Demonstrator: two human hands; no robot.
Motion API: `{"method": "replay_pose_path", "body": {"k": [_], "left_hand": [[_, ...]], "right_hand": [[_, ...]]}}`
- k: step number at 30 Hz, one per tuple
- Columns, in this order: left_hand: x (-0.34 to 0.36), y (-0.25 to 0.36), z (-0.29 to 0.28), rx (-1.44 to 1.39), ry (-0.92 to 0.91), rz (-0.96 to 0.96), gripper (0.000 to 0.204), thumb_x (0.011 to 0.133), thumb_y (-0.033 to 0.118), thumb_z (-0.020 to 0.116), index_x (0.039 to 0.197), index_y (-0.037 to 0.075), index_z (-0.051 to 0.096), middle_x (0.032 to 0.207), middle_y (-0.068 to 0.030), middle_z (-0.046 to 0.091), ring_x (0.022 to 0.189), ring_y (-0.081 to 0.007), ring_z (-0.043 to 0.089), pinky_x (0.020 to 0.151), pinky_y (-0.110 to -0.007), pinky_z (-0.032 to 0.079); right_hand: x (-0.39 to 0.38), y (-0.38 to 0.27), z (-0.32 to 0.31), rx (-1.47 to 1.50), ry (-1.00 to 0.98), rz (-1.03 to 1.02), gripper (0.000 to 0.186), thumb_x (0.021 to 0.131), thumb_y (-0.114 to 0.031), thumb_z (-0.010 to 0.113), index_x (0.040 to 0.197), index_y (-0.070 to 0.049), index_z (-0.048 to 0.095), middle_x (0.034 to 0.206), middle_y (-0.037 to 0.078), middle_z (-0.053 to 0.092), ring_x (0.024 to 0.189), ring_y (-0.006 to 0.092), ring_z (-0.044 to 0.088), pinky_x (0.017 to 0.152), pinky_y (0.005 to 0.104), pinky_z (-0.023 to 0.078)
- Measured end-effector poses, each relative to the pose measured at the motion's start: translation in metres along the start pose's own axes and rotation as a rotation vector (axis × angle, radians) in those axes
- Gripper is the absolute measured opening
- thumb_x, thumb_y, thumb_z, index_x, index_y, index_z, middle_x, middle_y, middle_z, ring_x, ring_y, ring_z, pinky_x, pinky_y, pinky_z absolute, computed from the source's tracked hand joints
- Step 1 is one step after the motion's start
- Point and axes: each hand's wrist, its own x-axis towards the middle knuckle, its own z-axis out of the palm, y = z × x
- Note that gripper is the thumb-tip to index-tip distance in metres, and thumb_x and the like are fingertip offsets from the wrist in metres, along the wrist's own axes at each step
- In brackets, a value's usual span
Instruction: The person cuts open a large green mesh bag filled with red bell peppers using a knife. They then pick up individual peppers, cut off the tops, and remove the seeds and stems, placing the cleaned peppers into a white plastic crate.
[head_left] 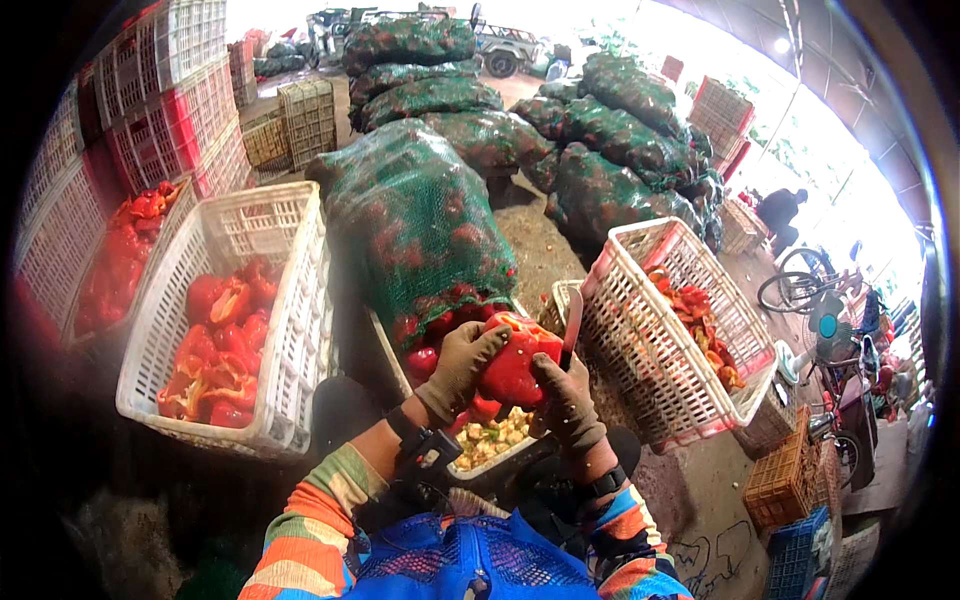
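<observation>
A red bell pepper (514, 368), cut at the top, is held up in front of me between both hands. My left hand (458, 368), in a brown glove, is closed round its left side. My right hand (572, 402), gloved too, grips a knife (573, 318) with the blade pointing up, and its thumb presses the pepper's right side. Pale yellowish pepper cores (490, 440) lie below in a white bin (500, 466). Just beyond my hands, red peppers spill from the mouth of a green mesh sack (420, 225).
A white crate (292, 335) of cut red peppers stands at the left. On the right, another white crate (650, 365) tilts, holding pepper pieces. Full mesh sacks (620, 150) are piled behind. Stacked crates (165, 110) rise far left; a bicycle (800, 285) and a person (780, 215) are farther right.
</observation>
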Motion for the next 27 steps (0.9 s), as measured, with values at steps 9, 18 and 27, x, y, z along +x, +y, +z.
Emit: {"method": "replay_pose_path", "body": {"k": [9,18,27], "left_hand": [[-0.008,-0.029,-0.022,-0.617,-0.195,-0.330,0.048,0.086,0.041,0.052,0.117,0.003,0.049,0.110,-0.0104,0.057,0.099,-0.0217,0.056,0.087,-0.035,0.046],[0.020,-0.048,-0.058,-0.549,-0.060,-0.192,0.050,0.086,0.043,0.051,0.116,0.003,0.049,0.107,-0.0105,0.058,0.097,-0.0221,0.057,0.087,-0.037,0.047],[0.033,-0.044,-0.042,-0.564,0.031,-0.170,0.038,0.090,0.036,0.047,0.109,0.004,0.053,0.098,-0.0074,0.060,0.084,-0.0188,0.059,0.075,-0.033,0.049]], "right_hand": [[-0.013,0.034,-0.018,0.559,-0.076,0.243,0.047,0.084,-0.029,0.054,0.124,-0.005,0.045,0.120,0.012,0.052,0.107,0.0271,0.052,0.090,0.0424,0.043],[0.016,0.029,-0.027,-0.877,0.384,-0.531,0.033,0.075,-0.020,0.071,0.097,0.001,0.057,0.081,0.008,0.059,0.070,0.0168,0.057,0.064,0.0265,0.047],[0.037,0.049,0.008,-0.811,-0.228,-0.116,0.048,0.062,0.002,0.068,0.107,0.002,0.052,0.095,0.009,0.062,0.088,0.0126,0.058,0.076,0.0253,0.047]]}}
